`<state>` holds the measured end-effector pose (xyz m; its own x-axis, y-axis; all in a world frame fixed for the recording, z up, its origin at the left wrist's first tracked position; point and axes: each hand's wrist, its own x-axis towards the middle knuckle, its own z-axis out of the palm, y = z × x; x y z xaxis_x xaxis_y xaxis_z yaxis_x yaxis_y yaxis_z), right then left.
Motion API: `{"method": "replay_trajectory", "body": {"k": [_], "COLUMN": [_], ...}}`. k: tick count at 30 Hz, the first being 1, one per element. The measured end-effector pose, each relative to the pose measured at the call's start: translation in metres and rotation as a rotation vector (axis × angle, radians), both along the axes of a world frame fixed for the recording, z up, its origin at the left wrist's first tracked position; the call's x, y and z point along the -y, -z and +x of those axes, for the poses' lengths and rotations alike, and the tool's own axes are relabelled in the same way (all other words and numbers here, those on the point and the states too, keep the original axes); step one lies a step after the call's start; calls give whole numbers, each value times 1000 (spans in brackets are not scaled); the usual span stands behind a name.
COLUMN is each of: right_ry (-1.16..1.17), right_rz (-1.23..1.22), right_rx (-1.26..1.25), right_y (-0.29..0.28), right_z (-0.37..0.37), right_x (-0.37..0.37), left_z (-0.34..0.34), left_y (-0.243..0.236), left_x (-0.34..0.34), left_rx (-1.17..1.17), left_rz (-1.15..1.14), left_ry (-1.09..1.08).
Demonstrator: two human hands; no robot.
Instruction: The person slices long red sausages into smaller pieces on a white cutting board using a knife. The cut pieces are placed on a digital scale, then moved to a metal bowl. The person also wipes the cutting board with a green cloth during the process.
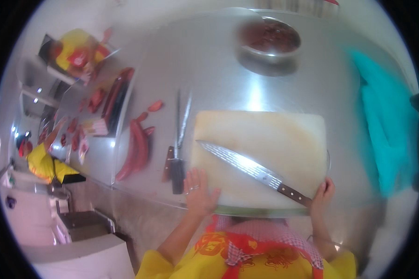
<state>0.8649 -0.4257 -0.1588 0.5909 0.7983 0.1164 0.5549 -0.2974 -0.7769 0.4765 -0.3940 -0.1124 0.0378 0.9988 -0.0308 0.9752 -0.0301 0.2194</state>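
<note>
One head view, worn high; it looks steeply down at the board (265, 149) on the steel table (209, 65), close below; fisheye rim bends the far edges.

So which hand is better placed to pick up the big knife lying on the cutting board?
Probably the right hand: it rests at the white cutting board's near right corner, right beside the knife's dark handle. The left hand lies flat on the near left corner, nearer the blade end.

The left hand (199, 191) lay flat on the near left corner of the white cutting board (265, 139). The right hand (322, 195) held its right corner. 1 long knife (253, 171) lay across the board, 2 more knives (178, 139) beside it.
</note>
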Motion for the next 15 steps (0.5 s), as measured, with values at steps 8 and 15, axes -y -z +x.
{"method": "replay_trajectory", "body": {"k": [8,15], "right_ry": [-47,-366], "right_rz": [4,72], "right_rx": [-69,205], "right_y": [-1,-49], "right_z": [2,-19], "right_x": [-10,5], "left_z": [-2,-66], "left_y": [-11,-45], "left_x": [-16,-37], "left_rx": [-47,368], "left_rz": [145,227], "left_ry": [41,-325]}}
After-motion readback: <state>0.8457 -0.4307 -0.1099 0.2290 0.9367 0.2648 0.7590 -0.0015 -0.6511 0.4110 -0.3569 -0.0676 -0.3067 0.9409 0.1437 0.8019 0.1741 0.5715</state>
